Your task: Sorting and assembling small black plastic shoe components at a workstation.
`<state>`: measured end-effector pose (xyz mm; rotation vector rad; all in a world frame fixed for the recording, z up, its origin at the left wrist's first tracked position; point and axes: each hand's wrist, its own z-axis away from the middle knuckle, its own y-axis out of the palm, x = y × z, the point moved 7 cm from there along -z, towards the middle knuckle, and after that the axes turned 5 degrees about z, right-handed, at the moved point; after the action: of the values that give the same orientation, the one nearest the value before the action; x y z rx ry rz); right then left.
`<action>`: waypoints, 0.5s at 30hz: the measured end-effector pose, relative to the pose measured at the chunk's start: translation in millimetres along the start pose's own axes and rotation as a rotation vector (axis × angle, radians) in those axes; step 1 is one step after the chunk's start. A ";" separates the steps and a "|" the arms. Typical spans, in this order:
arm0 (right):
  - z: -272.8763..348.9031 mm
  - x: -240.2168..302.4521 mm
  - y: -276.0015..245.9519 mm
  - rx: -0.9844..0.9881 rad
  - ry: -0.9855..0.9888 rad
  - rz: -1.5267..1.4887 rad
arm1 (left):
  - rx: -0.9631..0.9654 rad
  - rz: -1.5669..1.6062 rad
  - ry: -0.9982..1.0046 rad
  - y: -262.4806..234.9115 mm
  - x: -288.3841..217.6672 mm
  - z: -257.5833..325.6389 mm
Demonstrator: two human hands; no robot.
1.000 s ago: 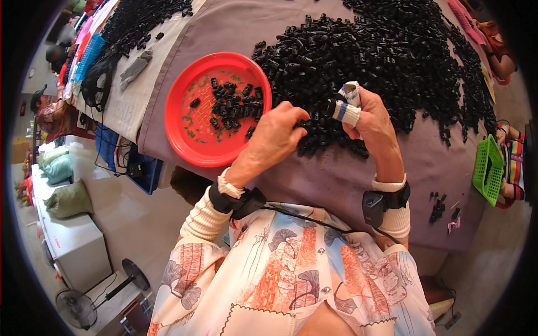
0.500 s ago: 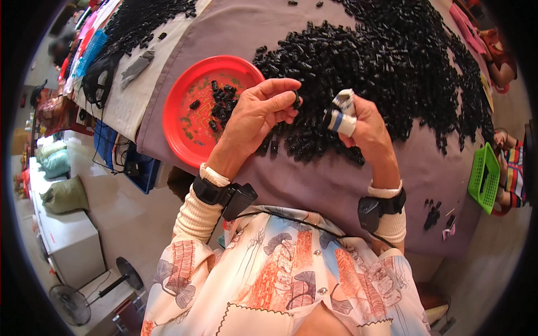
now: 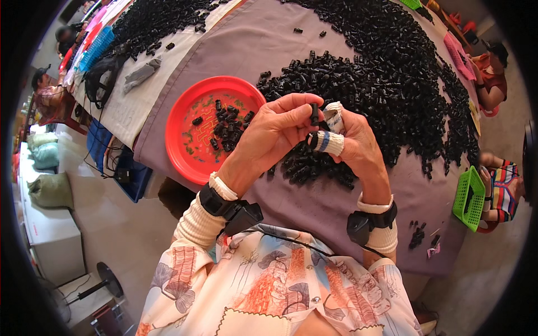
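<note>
My left hand point(image 3: 266, 131) pinches a small black cylindrical plastic part point(image 3: 315, 115) upright between thumb and fingertips. Close against it is my right hand point(image 3: 358, 143), its thumb and forefinger wrapped in white finger covers point(image 3: 329, 142) with blue-grey stripes. Those fingers are curled. Something dark shows at the thumb cover's tip, but what it is I cannot make out. Beneath and beyond both hands spreads a large pile of the same black parts point(image 3: 386, 95). A red round plate point(image 3: 178, 126) with a patterned bottom sits left of my left hand, holding several black parts.
A mauve cloth point(image 3: 224, 39) covers the table. A few black pieces point(image 3: 416, 235) lie near its right front edge. Beyond stands a green basket point(image 3: 469, 196), with people seated at the right. At left are a second heap point(image 3: 151, 25), a blue crate point(image 3: 131, 173) and a fan point(image 3: 109, 280).
My hands have come together, the right moving left toward the left hand. The black part in my left fingers now shows more plainly. The whole view has shifted slightly.
</note>
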<state>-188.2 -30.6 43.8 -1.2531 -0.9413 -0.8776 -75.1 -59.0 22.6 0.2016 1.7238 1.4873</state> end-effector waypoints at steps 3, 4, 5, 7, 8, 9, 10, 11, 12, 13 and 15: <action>-2.3 2.1 0.2 -0.005 -0.003 0.021 | 0.036 0.004 -0.021 1.1 0.7 0.7; -3.0 3.6 0.0 -0.015 -0.012 0.011 | 0.042 0.002 -0.024 0.7 1.0 0.6; -3.3 3.8 0.6 -0.013 -0.011 0.012 | 0.047 -0.001 -0.027 0.2 1.5 0.5; -2.6 -0.1 0.5 -0.032 0.037 -0.052 | 0.037 -0.016 -0.004 -3.6 2.0 -0.5; -2.2 0.6 1.0 -0.032 0.038 -0.050 | 0.026 -0.034 0.020 -5.0 0.9 -0.7; -0.9 0.4 0.6 -0.047 0.054 -0.078 | 0.027 -0.032 0.019 -5.1 1.2 -0.3; 0.5 0.4 -0.2 -0.062 0.069 -0.106 | 0.031 -0.036 0.029 -5.1 0.3 0.5; 1.9 2.1 -0.5 -0.063 0.070 -0.104 | 0.035 -0.040 0.039 -5.0 -0.8 1.3; 2.6 2.8 -0.4 -0.059 0.069 -0.118 | 0.034 -0.039 0.037 -6.6 -0.8 1.4; 2.8 2.7 -0.2 -0.054 0.069 -0.132 | 0.046 0.004 0.038 -7.7 -1.0 1.3; 3.3 1.3 0.1 -0.060 0.064 -0.137 | 0.060 0.047 0.036 -7.9 -0.9 2.1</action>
<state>-188.0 -27.4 45.2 -1.2145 -0.9643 -1.0542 -70.1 -60.2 16.3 0.2502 1.8049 1.4826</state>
